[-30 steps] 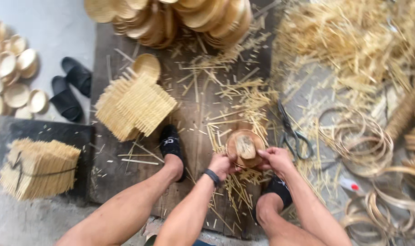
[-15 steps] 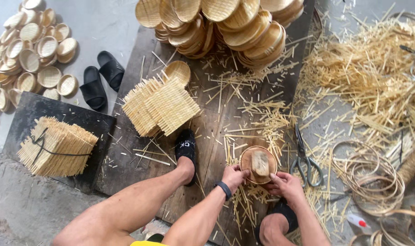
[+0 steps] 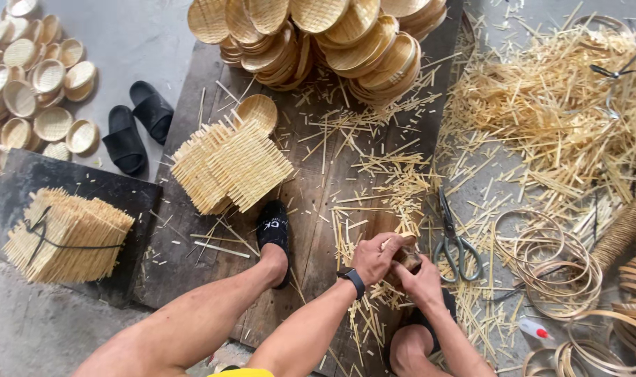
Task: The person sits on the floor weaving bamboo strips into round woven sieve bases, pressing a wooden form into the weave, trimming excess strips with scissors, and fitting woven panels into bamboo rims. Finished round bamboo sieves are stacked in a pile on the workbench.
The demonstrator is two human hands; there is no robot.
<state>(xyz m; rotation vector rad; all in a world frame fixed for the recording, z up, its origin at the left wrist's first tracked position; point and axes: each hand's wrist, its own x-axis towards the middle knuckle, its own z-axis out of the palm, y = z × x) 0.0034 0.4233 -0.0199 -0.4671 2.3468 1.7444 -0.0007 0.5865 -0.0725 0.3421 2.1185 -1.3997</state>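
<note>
The camera view has pulled back and tilted, so the plank floor (image 3: 192, 237), the stacked baskets (image 3: 318, 42) at the top and the loose splints (image 3: 562, 105) at right now fill more of the picture. The bigger change is in the work itself: half a second ago the small round basket (image 3: 407, 260) lay face-up and open between the hands; now both cover it, and only a dark sliver of rim shows.

The left hand (image 3: 376, 257) is clamped over its top, and the right hand (image 3: 423, 286) grips it from below and beside. The work looks to have gone from fitting to pressing.

The basket sits low, between the feet and just left of the scissors (image 3: 456, 241). Being round, it has no clear long axis, and its facing cannot be told.
</note>
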